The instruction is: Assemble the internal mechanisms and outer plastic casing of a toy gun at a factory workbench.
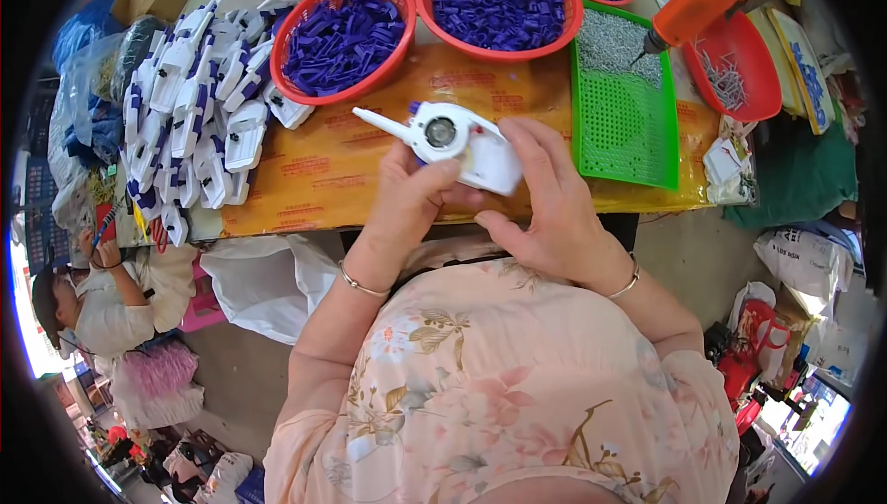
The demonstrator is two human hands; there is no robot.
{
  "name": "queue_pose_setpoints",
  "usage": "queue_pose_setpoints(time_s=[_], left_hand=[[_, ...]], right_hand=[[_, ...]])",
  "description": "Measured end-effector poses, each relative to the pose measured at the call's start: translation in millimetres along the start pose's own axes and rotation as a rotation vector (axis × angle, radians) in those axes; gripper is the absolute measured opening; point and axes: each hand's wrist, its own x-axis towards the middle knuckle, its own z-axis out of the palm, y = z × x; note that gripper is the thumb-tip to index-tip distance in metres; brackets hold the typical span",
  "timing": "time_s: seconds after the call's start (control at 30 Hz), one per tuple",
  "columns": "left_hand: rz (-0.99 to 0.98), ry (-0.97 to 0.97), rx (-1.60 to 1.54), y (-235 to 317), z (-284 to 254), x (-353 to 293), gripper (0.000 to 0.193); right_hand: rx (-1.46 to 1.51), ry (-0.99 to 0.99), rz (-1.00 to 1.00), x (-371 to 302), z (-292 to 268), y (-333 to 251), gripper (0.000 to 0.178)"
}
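A white plastic casing (492, 164) with a long pointed spout, a round dark-centred opening and a bit of purple at its edge is raised over the front of the table. My left hand (407, 194) is closed around its lower left part, thumb across the front. At the casing's right end, the stretched fingers of my right hand (554, 204) lie along the edge, while the thumb stands apart below. Whether those fingers bear any of its weight is hard to see. Similar white and purple casings (189, 107) are heaped on the left.
Red baskets (319, 96) of purple parts line the back. A green tray (626, 148) holds small metal pieces, with an orange power driver (707, 0) hanging above. Beside it, a red scoop-shaped bin (759, 79) contains metal pins. Another person (115, 305) sits at the left.
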Motion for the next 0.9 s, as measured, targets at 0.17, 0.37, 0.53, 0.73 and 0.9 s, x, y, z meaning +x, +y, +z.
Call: queue_pose_setpoints(time_s=[0.17,0.37,0.53,0.73,0.9], left_hand=[[-0.031,0.078,-0.148,3,-3,6,0.037],[-0.001,0.038,-0.07,0,-3,5,0.039],[0.135,0.041,0.157,-8,4,-1,0.049],[0.114,-0.02,0.171,-10,2,-2,0.072],[0.141,-0.055,0.121,-15,-1,2,0.074]], right_hand=[[0.217,-0.008,0.061,0,-7,8,0.069],[0.167,0.033,-0.035,4,-4,18,0.063],[-0.018,0.009,-0.062,11,-2,8,0.063],[-0.048,-0.02,-0.079,11,1,12,0.061],[0.0,0.063,-0.089,7,4,12,0.061]])
